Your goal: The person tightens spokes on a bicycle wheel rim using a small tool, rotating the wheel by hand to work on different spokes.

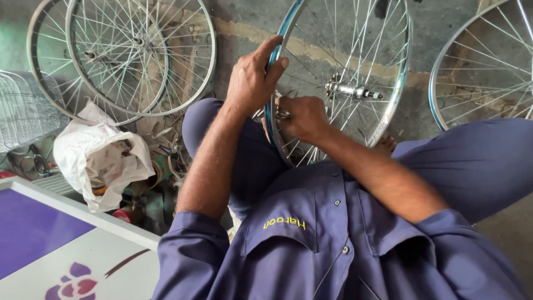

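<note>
A spoked bicycle wheel with a silver-blue rim (401, 72) and a metal hub (347, 89) stands upright between my knees. My left hand (252, 78) wraps over the near side of the rim, fingers curled across its top edge. Just below it, my right hand (302, 118) pinches a small metal tool (281, 115) against the rim where the spokes meet it. Both sleeves are dark blue, and my blue-trousered legs flank the wheel.
Two more spoked wheels (139, 55) lean overlapped at the upper left, another wheel (483, 61) at the upper right. A white plastic bag (100, 155) lies among small parts on the left. A wire basket (22, 108) and a white-and-purple board (66, 244) fill the lower left.
</note>
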